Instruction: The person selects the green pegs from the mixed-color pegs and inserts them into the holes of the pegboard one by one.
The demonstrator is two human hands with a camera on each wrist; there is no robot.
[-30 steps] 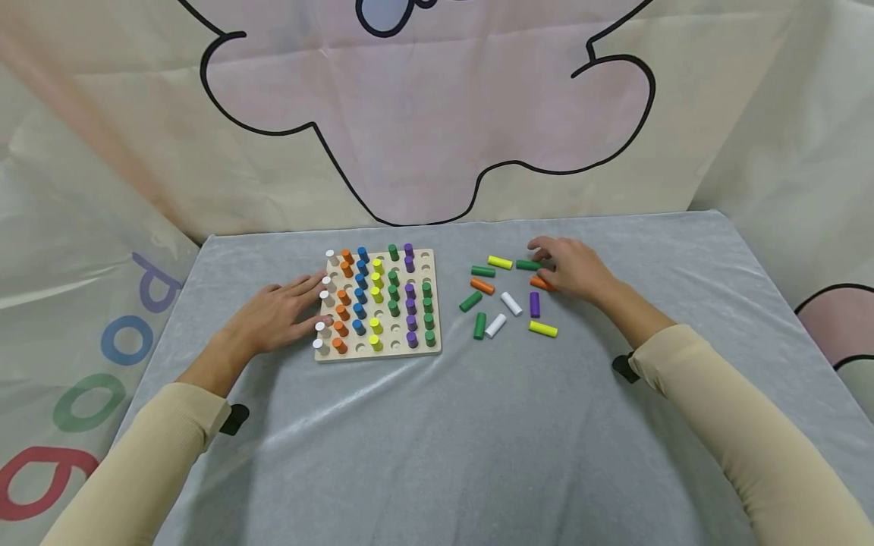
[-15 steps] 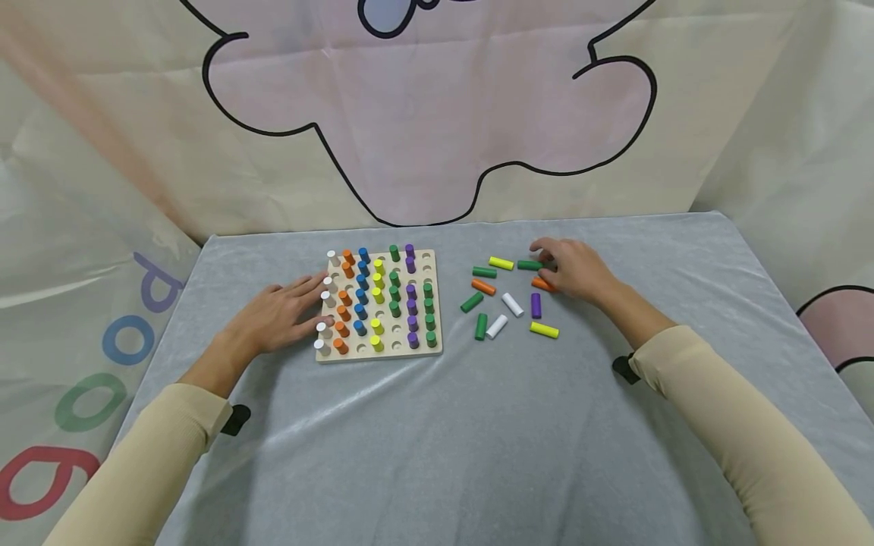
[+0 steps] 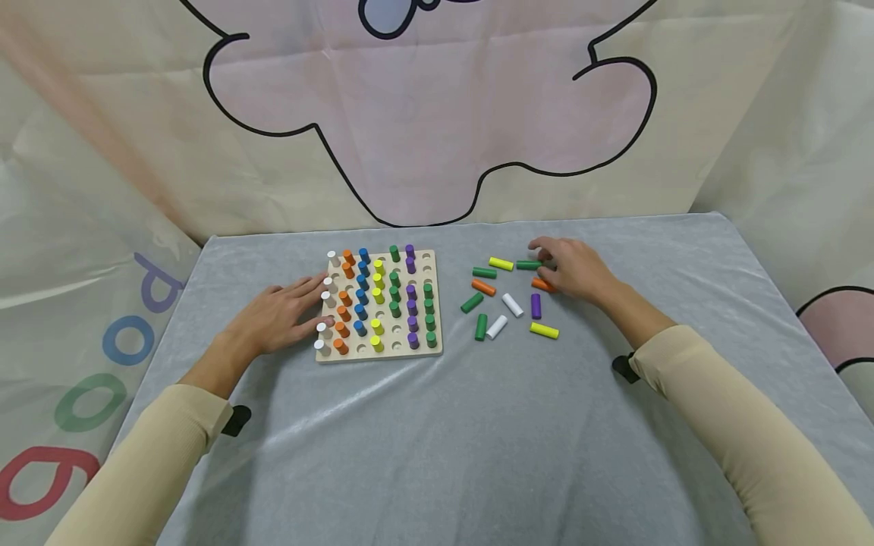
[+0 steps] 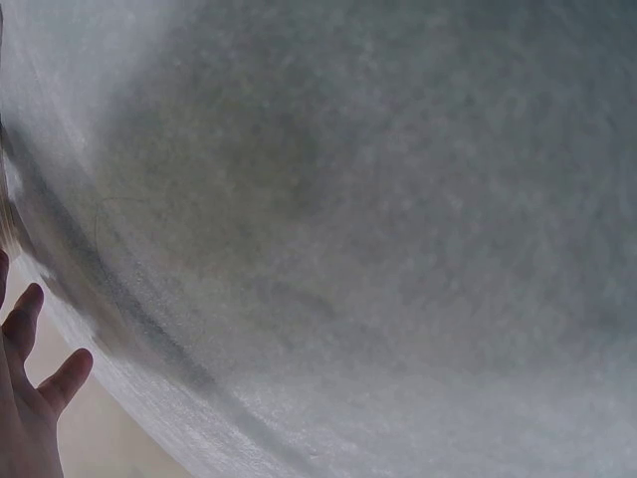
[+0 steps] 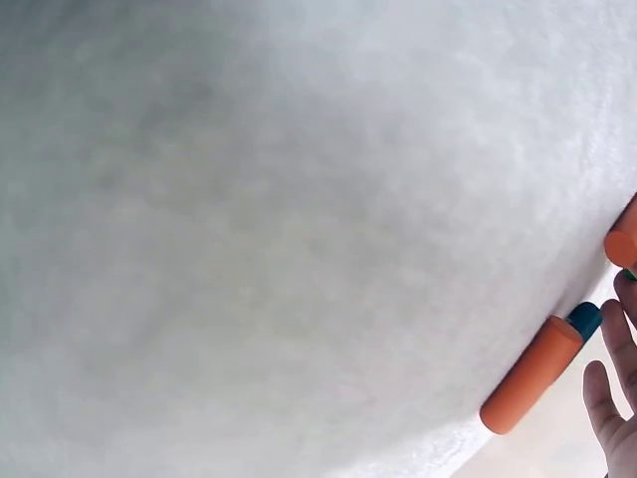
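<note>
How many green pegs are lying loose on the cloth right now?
4. One green peg by the yellow one, one slanted below it, one beside a white peg, one at the right hand fingertips. The hand may hide more.

The pegboard (image 3: 379,353) was pale wood, its upright pegs running in columns of white, orange, blue, yellow, green and purple. Loose pegs on the grey cloth (image 3: 437,440) were green, yellow, orange, white and purple. The backdrop (image 3: 423,114) was cream and pink with black outlines.
</note>
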